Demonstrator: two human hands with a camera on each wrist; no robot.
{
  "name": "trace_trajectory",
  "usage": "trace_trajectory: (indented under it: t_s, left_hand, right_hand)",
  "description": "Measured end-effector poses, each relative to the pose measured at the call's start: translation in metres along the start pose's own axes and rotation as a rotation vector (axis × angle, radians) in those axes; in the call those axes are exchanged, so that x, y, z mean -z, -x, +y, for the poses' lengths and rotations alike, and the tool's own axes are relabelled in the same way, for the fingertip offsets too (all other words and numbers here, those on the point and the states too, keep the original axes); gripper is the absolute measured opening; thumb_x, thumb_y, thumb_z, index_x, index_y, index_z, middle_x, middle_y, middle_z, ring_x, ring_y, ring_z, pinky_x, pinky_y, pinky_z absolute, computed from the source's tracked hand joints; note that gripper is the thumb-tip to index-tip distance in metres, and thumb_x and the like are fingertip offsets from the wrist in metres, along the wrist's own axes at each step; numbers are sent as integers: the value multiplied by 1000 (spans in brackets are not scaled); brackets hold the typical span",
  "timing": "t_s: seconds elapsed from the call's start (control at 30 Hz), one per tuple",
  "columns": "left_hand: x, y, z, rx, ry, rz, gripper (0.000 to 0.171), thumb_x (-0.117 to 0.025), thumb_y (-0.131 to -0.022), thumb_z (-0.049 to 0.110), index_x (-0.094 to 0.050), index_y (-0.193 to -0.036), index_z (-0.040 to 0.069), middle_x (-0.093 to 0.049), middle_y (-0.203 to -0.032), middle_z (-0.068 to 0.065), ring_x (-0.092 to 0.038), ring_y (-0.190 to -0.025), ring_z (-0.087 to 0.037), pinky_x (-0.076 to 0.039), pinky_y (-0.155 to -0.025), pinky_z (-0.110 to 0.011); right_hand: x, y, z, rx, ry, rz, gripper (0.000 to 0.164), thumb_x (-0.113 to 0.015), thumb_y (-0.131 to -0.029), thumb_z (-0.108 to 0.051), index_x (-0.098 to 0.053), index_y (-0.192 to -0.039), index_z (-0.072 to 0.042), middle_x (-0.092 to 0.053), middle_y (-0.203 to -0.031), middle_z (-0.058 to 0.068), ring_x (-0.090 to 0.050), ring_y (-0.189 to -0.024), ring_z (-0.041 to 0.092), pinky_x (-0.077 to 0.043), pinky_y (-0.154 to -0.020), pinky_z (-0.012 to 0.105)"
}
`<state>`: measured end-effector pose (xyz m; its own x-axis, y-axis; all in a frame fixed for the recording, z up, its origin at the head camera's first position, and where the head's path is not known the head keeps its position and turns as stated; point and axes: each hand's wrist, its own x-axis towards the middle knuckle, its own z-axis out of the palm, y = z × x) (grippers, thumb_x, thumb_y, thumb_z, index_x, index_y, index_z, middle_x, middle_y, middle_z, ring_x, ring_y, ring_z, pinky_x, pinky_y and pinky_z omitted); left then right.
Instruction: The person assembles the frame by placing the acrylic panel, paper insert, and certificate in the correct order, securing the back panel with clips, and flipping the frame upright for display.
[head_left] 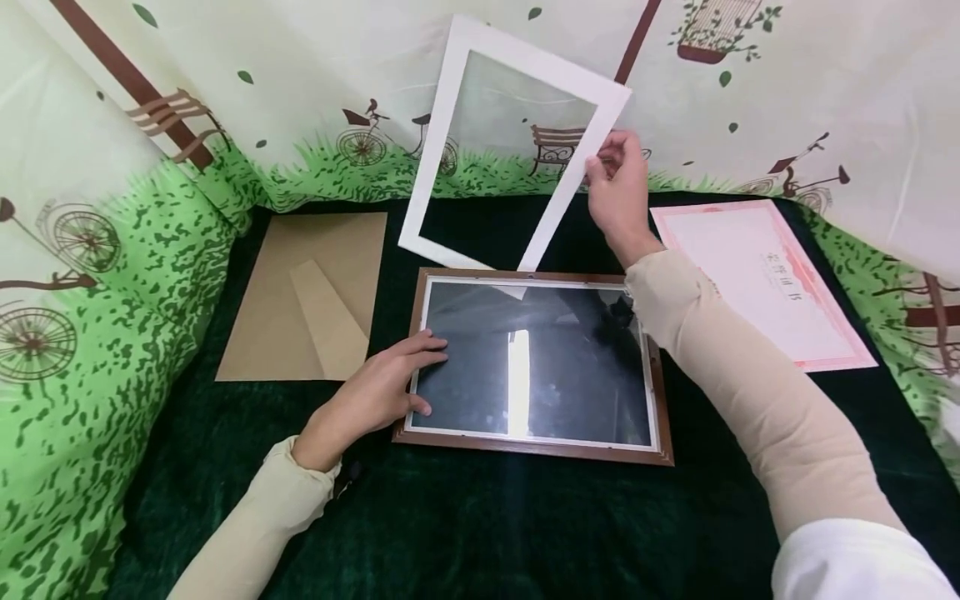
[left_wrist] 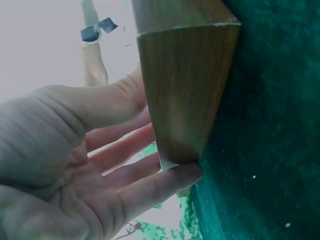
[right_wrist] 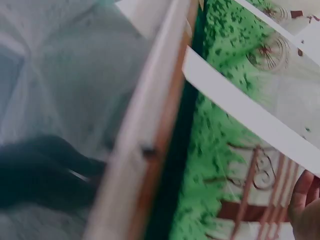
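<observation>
A brown wooden picture frame (head_left: 525, 452) lies on the dark green cloth, with a glossy glass pane (head_left: 465, 375) inside its white inner rim. My left hand (head_left: 375, 387) rests at the frame's left side, fingers reaching over the edge onto the pane. In the left wrist view, the thumb and little finger touch the frame's wooden side (left_wrist: 185, 95). Raised behind the frame, a white picture mat (head_left: 431, 142) with a rectangular opening tilts in the air. My right hand (head_left: 621, 196) pinches its right edge. The mat's lowest corner comes right at the frame's back edge.
Left of the frame lies a brown backing board (head_left: 262, 292) with a fold-out stand (head_left: 330, 325). At the right lies a pink-bordered certificate sheet (head_left: 735, 275), partly behind my right sleeve. A printed curtain (head_left: 300, 67) rises at the back and both sides of the green cloth (head_left: 525, 533).
</observation>
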<state>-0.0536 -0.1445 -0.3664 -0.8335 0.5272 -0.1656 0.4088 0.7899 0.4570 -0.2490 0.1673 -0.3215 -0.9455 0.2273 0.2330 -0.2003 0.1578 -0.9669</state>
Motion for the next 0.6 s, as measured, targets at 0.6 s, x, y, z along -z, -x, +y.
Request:
trace_trajectory:
  t_s: [0.6]
  left_hand:
    - [2, -13, -2, 28, 7, -15, 68, -91, -68, 10, -65, -130, 2, -55, -147, -9, -40, -145, -29, -45, -109, -45]
  right_hand:
    - [79, -6, -61, 299, 124, 81, 17, -43, -102, -3, -50, -113, -13, -57, -100, -7, -57, -96, 10, -44, -84, 26]
